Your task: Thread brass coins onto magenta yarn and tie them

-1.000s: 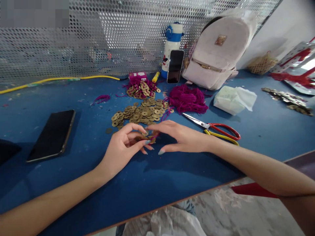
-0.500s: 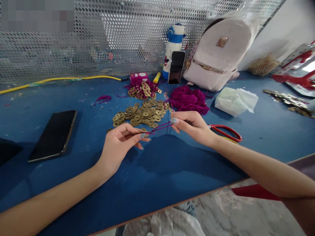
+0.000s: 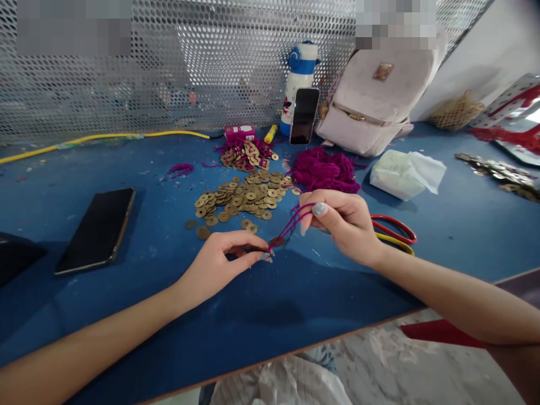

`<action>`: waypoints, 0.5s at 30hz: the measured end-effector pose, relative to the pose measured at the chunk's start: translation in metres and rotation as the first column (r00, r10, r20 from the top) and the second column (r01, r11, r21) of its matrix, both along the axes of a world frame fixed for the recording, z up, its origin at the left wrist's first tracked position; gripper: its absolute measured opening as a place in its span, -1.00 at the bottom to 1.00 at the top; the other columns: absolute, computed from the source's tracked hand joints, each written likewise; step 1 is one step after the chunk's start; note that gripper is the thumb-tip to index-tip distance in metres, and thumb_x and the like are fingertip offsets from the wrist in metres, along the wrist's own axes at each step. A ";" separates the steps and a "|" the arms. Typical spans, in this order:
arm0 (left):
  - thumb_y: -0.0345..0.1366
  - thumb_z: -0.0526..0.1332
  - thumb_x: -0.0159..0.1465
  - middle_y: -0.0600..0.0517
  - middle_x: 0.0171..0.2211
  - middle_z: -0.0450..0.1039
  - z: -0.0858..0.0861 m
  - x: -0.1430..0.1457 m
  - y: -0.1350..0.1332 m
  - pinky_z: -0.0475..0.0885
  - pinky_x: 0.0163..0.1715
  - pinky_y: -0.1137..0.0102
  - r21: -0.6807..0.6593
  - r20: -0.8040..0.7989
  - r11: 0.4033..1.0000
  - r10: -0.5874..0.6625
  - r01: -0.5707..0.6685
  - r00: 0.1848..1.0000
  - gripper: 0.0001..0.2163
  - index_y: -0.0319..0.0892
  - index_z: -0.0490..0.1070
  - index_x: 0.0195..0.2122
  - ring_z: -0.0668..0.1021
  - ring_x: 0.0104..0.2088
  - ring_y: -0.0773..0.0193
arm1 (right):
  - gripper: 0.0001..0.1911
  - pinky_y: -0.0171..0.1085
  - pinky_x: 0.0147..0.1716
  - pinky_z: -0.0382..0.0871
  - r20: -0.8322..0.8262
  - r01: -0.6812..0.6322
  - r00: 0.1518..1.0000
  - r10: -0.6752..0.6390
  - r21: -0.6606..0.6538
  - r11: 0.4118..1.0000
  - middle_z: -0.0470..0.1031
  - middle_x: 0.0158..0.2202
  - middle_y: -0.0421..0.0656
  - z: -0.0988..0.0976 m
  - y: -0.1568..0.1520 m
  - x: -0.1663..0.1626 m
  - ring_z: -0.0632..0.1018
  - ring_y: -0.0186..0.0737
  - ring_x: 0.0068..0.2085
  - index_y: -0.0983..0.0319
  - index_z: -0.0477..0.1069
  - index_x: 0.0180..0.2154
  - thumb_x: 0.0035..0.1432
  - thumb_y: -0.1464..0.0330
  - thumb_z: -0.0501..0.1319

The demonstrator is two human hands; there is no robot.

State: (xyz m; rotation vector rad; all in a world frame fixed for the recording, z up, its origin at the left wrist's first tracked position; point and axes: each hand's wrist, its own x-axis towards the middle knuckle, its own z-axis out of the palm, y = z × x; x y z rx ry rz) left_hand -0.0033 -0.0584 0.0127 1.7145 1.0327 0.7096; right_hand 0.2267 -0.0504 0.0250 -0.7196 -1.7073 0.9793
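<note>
My left hand (image 3: 230, 261) pinches brass coins with holes between thumb and fingers; one coin (image 3: 276, 242) shows past the fingertips, with purple cord tied or looped at it. From there the purple cord (image 3: 291, 223) runs up in a few strands to my right hand (image 3: 337, 222), whose thumb and forefinger are closed on it. Just beyond my left hand lies a heap of loose brass coins (image 3: 248, 194), with a few single ones nearer. Behind my right hand is a tangle of purple cord (image 3: 324, 170). Scissors with red and yellow handles (image 3: 396, 229) lie partly hidden by my right wrist.
Coins strung on purple cord (image 3: 248, 156) lie at the back. A dark phone (image 3: 97, 229) lies at left; another phone (image 3: 304, 115) leans on a bottle (image 3: 299, 67). A backpack (image 3: 375, 101), a tissue pack (image 3: 400, 174) and more coins (image 3: 498, 174) are at right. A perforated metal panel (image 3: 147, 73) stands behind.
My left hand has moved right and nearer to me with the coins. My right hand has shifted slightly right, and the cord between them now slopes more steeply and hangs slacker.
</note>
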 end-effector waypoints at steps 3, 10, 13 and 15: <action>-0.34 0.29 0.20 0.02 -0.37 0.61 0.000 -0.001 0.001 0.42 -0.41 0.47 0.073 0.001 0.996 -0.047 0.047 0.999 -0.89 -0.13 0.62 -0.41 0.59 -0.34 0.25 | -0.62 -0.31 -0.63 0.00 -0.080 0.054 0.995 -0.058 -0.048 0.997 0.34 -0.53 -0.21 -0.001 0.000 -0.001 0.20 -0.39 -0.58 0.21 0.48 -0.46 0.31 0.13 0.16; -0.32 0.19 0.28 -0.01 -0.32 0.59 -0.004 -0.003 0.002 0.40 -0.45 0.47 0.114 -0.088 0.990 -0.078 0.088 0.993 -0.79 -0.15 0.62 -0.40 0.56 -0.37 0.26 | -0.56 -0.28 -0.58 0.02 -0.221 0.128 0.965 -0.141 -0.069 0.989 0.19 -0.60 -0.25 -0.002 0.008 -0.003 0.19 -0.35 -0.57 0.19 0.32 -0.56 0.31 0.12 0.16; -0.27 0.17 0.31 -0.01 -0.31 0.60 -0.005 -0.001 0.003 0.43 -0.45 0.47 0.074 -0.090 0.995 -0.054 0.061 0.994 -0.80 -0.14 0.61 -0.28 0.57 -0.37 0.26 | -0.55 -0.28 -0.58 0.02 -0.181 0.089 0.979 -0.097 -0.055 0.995 0.21 -0.60 -0.25 -0.002 0.007 -0.001 0.19 -0.36 -0.57 0.20 0.32 -0.56 0.33 0.13 0.14; -0.25 0.15 0.33 -0.02 -0.25 0.61 -0.003 -0.001 0.004 0.47 -0.42 0.45 0.041 -0.044 0.999 -0.027 0.029 0.999 -0.79 -0.13 0.56 -0.13 0.61 -0.30 0.22 | -0.55 -0.28 -0.57 0.05 -0.156 0.046 0.987 -0.047 -0.009 0.999 0.23 -0.60 -0.24 -0.001 0.006 0.000 0.22 -0.37 -0.56 0.21 0.33 -0.55 0.36 0.16 0.11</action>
